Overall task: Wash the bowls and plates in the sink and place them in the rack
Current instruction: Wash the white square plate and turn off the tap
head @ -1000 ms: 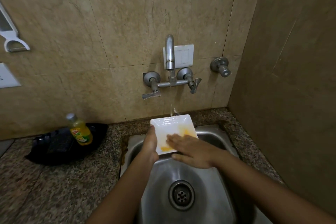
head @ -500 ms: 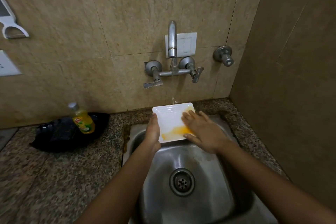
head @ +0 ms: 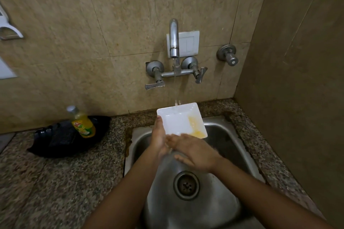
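My view: two bare forearms [head: 128,184].
Uncovered to the picture's edge; left hand [head: 158,138] and right hand [head: 197,154] glisten wet at the fingers.

Single head view, wide-angle, looking forward and down, close over sink [head: 230,135], facing tiled wall [head: 130,24].

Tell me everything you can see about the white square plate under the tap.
The white square plate looks glossy, maybe ceramic, with rounded corners, a raised rim and a shallow well. A yellow smear covers its near right part. It is held above the sink, tilted toward the camera, and the thin water stream lands at its far edge. The left hand grips its left edge, thumb on the rim. The right hand lies flat at its near edge; contact is unclear.
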